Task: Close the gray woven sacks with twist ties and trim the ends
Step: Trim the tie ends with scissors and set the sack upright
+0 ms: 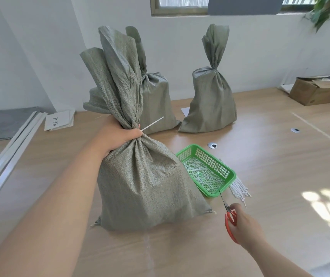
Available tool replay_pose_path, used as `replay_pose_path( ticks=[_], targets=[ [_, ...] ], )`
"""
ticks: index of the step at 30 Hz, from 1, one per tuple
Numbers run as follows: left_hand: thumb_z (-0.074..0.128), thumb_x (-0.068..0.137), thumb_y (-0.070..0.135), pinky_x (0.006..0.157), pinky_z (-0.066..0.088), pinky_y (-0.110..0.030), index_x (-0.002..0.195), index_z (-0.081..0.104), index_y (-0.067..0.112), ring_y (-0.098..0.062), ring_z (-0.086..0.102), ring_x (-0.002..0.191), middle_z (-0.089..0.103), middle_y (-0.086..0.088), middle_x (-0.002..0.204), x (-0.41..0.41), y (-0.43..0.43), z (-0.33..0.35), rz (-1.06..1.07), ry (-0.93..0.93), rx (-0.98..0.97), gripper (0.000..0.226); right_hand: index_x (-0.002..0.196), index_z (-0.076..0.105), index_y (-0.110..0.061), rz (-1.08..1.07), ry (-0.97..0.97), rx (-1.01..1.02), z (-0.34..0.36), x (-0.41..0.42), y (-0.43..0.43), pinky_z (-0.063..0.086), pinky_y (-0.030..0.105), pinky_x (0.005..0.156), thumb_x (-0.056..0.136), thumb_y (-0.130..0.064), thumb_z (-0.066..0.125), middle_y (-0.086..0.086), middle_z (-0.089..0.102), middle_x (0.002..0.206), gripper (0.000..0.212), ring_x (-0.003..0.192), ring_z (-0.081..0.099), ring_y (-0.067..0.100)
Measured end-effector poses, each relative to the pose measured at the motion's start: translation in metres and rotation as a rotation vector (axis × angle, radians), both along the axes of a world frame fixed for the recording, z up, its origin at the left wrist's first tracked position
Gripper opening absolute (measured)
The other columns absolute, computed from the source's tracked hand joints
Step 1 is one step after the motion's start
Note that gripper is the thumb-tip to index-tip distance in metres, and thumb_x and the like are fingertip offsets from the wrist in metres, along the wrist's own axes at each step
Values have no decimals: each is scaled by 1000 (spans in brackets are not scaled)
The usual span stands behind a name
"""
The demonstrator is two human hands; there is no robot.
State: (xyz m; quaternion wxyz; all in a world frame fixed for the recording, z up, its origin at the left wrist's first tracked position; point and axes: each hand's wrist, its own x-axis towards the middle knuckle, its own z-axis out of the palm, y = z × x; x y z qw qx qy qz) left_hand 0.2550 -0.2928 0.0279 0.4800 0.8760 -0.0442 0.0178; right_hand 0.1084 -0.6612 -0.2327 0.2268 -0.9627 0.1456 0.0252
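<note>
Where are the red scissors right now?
Head view, lower right: the right hand holds the red scissors just right of the near sack, blade tips at the green basket's near rim.

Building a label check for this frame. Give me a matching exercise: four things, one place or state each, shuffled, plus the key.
Things:
1. near sack
2. scissors
3. green basket
4. cardboard box

Places or states:
A. at the far right of the table, flaps open
B. gripped at the neck by the left hand
C. held in the right hand
D. holds short white strips, just right of the near sack

Pairs: 1-B, 2-C, 3-D, 4-A
</note>
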Motion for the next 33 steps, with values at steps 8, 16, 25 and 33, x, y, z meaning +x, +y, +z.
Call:
replay_pose_path(
  ticks=[8,16,25,33],
  targets=[
    [82,80,16,68,42,-16,83,67,27,6,57,81,67,14,88,-3,1,6,-12,-53,1,19,96,58,-29,23,-208,246,63,54,17,49,33,54,88,-23,69,-1,65,56,15,52,61,16],
    [83,80,18,74,44,-17,99,71,19,3,60,92,70,11,98,10,1,7,-20,-15,50,22,104,63,-23,187,-266,746,177,106,83,55,40,45,88,-20,74,12,72,71,20,44,60,25],
    [81,82,17,88,46,-27,107,65,24,-11,63,101,66,14,101,13,-4,8,48,18,29,30,95,62,-7,365,-107,948,243,120,135,37,23,37,86,-30,76,5,50,50,29,34,43,21],
    [81,82,16,99,51,-36,110,71,17,-15,67,107,73,3,109,13,-5,4,100,1,37,30,105,58,-2,434,176,1011,260,116,150,40,23,36,90,-42,67,11,54,60,43,36,48,20]
  ],
)
